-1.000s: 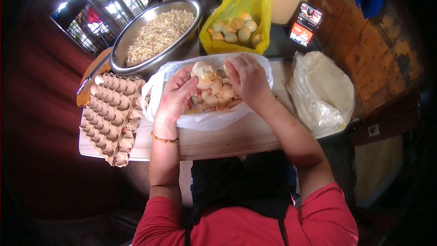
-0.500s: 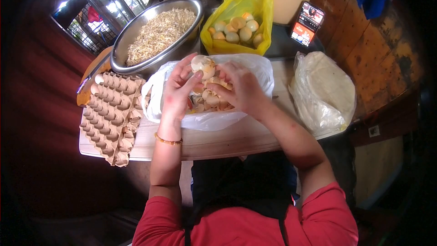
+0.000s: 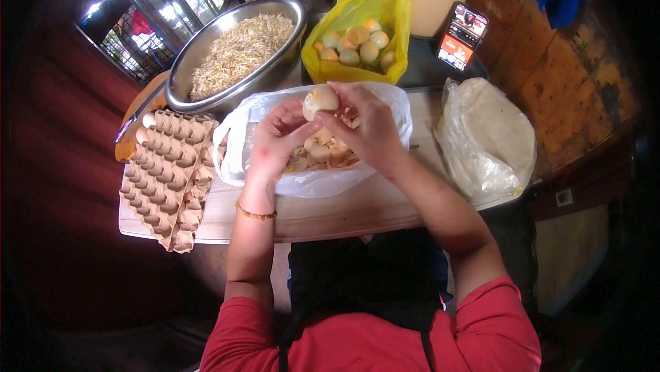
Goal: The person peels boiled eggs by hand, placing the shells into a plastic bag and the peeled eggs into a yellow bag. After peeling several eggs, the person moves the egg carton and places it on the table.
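A partly peeled egg is held up between my two hands, pale with some shell still on it. My right hand grips it from the right, fingers at the top and thumb below. From the left, my left hand curls its fingers against the egg, its thumb close under it. Directly beneath lies a white plastic bag, spread wide and holding a heap of broken eggshells. My hands hide part of that heap.
Behind stand a steel bowl of bean sprouts and a yellow bag with several peeled eggs. Egg cartons with two eggs lie left. A clear bag of pale contents sits right, below a propped phone.
The egg has moved slightly right and turned, now showing a smoother white side. My right hand has closed onto it; before, its fingers were beside the egg over the shells.
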